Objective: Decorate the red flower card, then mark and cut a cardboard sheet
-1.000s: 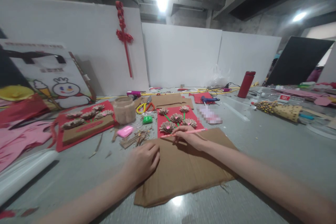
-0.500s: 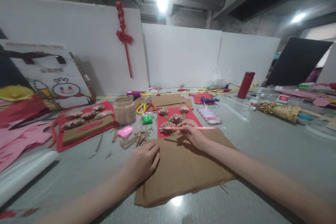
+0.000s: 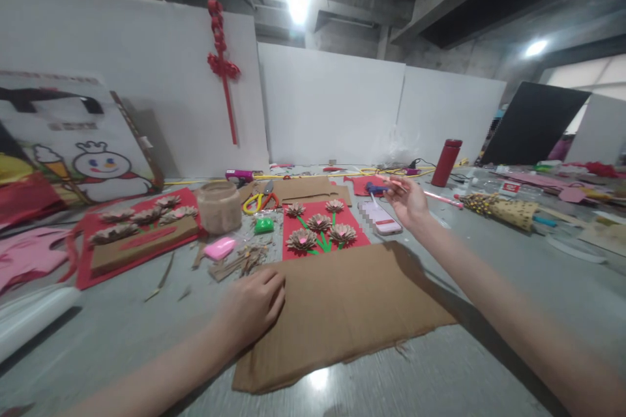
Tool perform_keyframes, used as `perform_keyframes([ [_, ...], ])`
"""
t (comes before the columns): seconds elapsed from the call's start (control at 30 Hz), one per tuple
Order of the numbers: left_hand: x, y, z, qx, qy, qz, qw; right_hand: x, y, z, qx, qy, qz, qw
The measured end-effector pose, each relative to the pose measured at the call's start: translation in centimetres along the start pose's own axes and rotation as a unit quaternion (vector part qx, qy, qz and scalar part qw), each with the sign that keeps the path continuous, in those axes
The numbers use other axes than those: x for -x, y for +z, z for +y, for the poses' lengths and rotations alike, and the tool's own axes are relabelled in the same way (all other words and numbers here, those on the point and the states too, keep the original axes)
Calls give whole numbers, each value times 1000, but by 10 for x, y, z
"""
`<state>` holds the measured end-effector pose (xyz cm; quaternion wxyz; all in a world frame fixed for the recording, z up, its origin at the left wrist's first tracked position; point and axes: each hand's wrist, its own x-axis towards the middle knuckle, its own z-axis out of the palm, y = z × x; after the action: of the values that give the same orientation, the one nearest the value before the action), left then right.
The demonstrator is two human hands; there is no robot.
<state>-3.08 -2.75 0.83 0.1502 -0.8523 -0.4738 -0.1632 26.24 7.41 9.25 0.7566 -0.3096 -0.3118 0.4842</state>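
Note:
My right hand (image 3: 407,201) is raised over the table near the phone (image 3: 386,225), its fingers pinched round a long pink pen (image 3: 444,199). My left hand (image 3: 259,300) lies with curled fingers on the left edge of a brown cardboard sheet (image 3: 347,313). Just beyond this sheet is a red card (image 3: 362,238) carrying several brown paper flowers (image 3: 319,223) with pink centres and green stems. The cardboard covers the card's near edge.
Left of the card sit green clay (image 3: 263,226), pink clay (image 3: 220,247), cardboard scraps (image 3: 239,262), a jar (image 3: 219,208) and yellow-handled pliers (image 3: 253,203). A second flower piece (image 3: 147,241) lies further left. A blue glue gun (image 3: 375,188) and red bottle (image 3: 447,164) stand behind.
My right hand has lifted away from the flower card to the right and farther back, with the pink pen. My left hand stays on the cardboard. The view has shifted slightly right.

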Motion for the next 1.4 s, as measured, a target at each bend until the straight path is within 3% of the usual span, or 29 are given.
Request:
perform_keyframes([
  [0.1, 0, -1, 0, -9, 0, -8, 1000, 3, -10, 12, 18, -1, -6, 1000],
  [0.27, 0, 0, 0, -4, 1, 7, 1000, 26, -38, 43, 149, 90, -159, 972],
  [0.43, 0, 1, -1, -5, 2, 5, 1000, 40, -54, 59, 223, 106, -208, 947],
  [0.8, -1, -2, 1, -24, -3, -23, 999, 40, -58, 66, 321, 25, -207, 924],
  [0.9, -1, -3, 2, -27, -3, -27, 999, 40, -56, 65, 350, 9, -180, 919],
  [1.03, 0, -1, 1, -20, 0, -24, 1000, 37, -56, 67, 373, 16, -150, 916],
  [1.4, 0, -1, 1, -18, -10, -30, 999, 37, -55, 66, 379, 23, -143, 914],
])
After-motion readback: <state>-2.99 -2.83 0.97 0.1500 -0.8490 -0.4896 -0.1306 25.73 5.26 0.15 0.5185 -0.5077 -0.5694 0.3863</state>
